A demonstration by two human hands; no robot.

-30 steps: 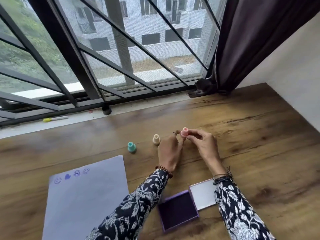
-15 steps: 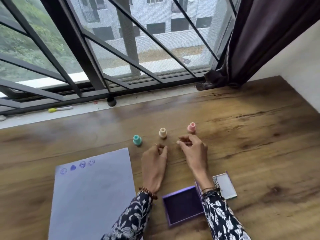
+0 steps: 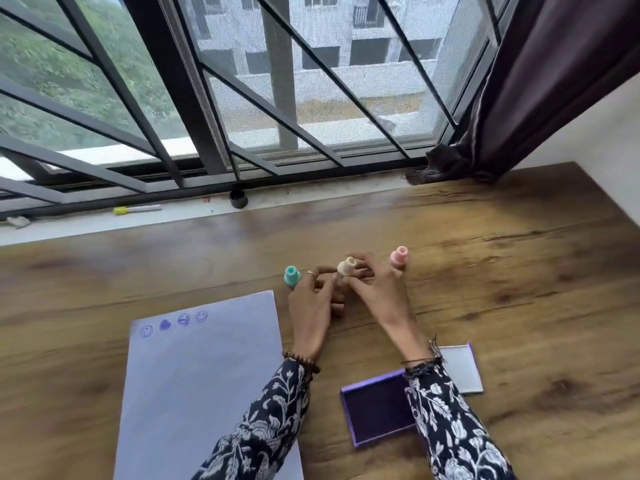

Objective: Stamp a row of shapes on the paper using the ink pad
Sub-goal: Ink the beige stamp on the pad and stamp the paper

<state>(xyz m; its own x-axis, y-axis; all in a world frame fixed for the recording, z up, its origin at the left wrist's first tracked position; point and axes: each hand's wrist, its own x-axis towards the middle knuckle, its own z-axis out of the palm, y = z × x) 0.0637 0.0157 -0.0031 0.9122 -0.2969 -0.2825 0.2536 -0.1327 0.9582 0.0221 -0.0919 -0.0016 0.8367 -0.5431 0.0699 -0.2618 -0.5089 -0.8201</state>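
Both hands (image 3: 349, 289) pinch the cream stamp (image 3: 346, 267) with curled fingers (image 3: 360, 271). Uncap it squarely, then press flat onto the ink pad (image 3: 377, 407) at five o'clock.

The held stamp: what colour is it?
Cream stamp, held by both hands; head view.

Both hands (image 3: 346, 292) around a cream stamp (image 3: 346, 266), above the wooden table (image 3: 502, 271).

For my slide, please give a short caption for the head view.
Both hands hold a cream stamp above the table, beside paper bearing four purple prints.
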